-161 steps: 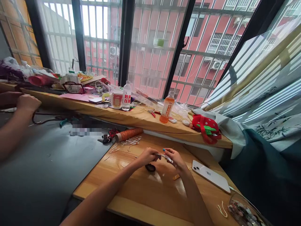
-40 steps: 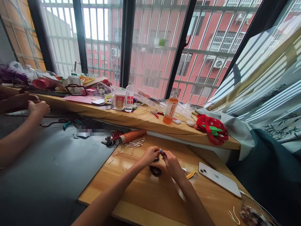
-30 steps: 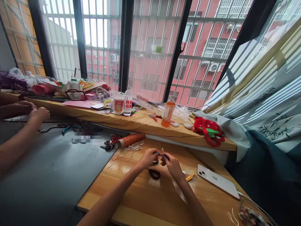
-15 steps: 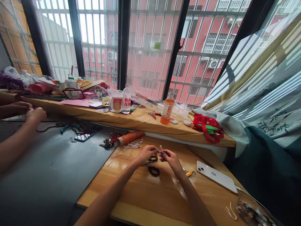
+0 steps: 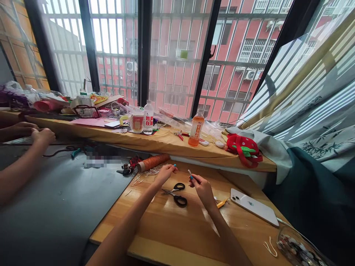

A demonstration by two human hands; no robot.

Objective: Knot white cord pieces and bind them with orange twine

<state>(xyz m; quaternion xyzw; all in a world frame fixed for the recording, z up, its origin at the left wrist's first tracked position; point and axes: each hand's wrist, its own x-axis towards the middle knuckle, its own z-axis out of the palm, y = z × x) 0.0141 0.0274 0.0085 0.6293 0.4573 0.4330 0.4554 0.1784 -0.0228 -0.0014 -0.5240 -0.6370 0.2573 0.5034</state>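
Note:
My right hand (image 5: pixel 201 186) is closed in a pinch on a short white cord (image 5: pixel 189 172), whose end sticks up above the fingertips. To its left, my left hand (image 5: pixel 165 174) has thumb and finger pressed together; whatever they hold is too small to make out. A gap separates the two hands. Black-handled scissors (image 5: pixel 172 192) lie on the wooden board (image 5: pixel 161 229) below and between them. Beyond my left hand are white cord pieces (image 5: pixel 138 180) and a roll of orange thread (image 5: pixel 154 162). A yellow-handled tool (image 5: pixel 222 203) rests beside my right forearm.
A white phone (image 5: pixel 253 207) with a cable, a loose white cord (image 5: pixel 270 249) and a clear bowl of beads (image 5: pixel 301 251) are at right. Bottles, including an orange drink (image 5: pixel 196 129), stand on the sill. Another person's hands (image 5: pixel 43 136) work at far left.
My hands have drawn apart: the left moved up and to the left, while the right stayed near its place with the white cord. The scissors are now uncovered.

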